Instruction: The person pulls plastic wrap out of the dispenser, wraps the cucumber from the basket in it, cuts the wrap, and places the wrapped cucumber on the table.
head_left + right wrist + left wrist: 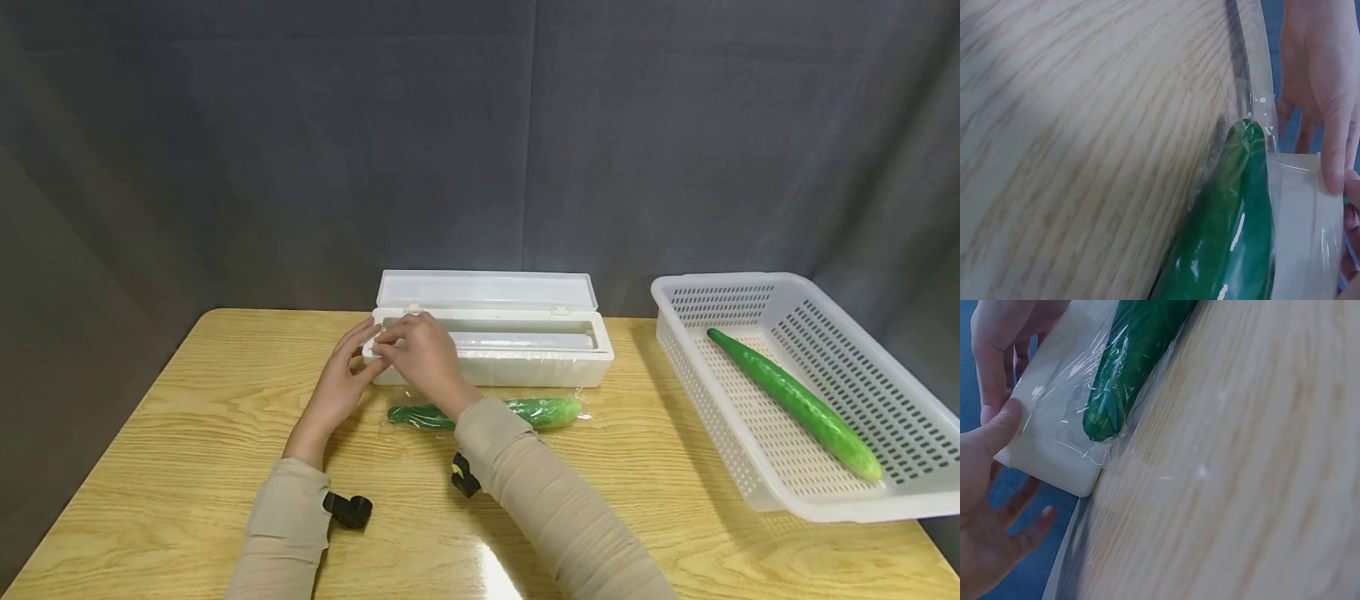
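A white plastic-wrap dispenser box (pixel 525 372) stands with its lid (pixel 487 290) raised, showing the film roll (pixel 517 341) inside. My left hand (pixel 341 387) is at the box's left end; its thumb touches the front corner and its other fingers extend loosely past the end. At that same end, my right hand (pixel 431 354) pinches a small green piece (pixel 1346 200), apparently the slide cutter, mostly hidden by the fingers. Clear film (pixel 1054 428) covers the box front. A cucumber (pixel 551 412) in clear film lies before the box, partly behind my right wrist.
At the right, a white perforated basket (pixel 675 379) holds an unwrapped cucumber (pixel 795 404). Everything stands on a wood-grain table (pixel 172 467), with a dark curtain (pixel 450 150) behind its far edge. A black wrist camera (pixel 348 510) sticks out from the left sleeve.
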Demonstrator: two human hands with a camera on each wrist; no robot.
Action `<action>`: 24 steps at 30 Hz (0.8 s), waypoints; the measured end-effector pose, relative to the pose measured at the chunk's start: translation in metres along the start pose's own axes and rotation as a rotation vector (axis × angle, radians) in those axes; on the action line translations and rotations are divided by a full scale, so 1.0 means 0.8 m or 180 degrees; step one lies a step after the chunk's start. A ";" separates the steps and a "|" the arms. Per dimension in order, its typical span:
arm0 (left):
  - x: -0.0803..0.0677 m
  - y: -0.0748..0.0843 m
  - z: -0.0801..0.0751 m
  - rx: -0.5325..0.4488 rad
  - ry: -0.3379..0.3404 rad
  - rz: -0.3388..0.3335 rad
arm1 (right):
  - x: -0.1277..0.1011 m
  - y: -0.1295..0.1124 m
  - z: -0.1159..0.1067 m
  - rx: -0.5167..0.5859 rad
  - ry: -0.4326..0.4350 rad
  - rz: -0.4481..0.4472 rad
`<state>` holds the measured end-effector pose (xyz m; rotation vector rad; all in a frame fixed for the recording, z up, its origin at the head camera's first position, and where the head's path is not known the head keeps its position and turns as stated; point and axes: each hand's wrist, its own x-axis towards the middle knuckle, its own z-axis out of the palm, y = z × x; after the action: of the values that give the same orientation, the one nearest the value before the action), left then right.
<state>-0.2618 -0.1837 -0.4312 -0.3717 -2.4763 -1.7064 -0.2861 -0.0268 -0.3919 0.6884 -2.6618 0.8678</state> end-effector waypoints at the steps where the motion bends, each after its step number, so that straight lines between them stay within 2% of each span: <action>1: 0.000 0.000 0.000 0.0014 -0.0002 0.0000 | 0.000 0.000 0.000 -0.0009 -0.0003 -0.0003; 10: 0.001 0.000 0.002 0.0006 0.0033 0.0058 | 0.001 0.004 -0.002 -0.0048 -0.0043 0.0025; 24: -0.001 -0.001 -0.003 0.0193 0.0021 0.0062 | 0.001 0.002 -0.009 -0.0089 -0.0108 0.0026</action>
<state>-0.2617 -0.1863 -0.4311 -0.3822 -2.5048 -1.6184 -0.2868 -0.0217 -0.3867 0.6920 -2.7033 0.8265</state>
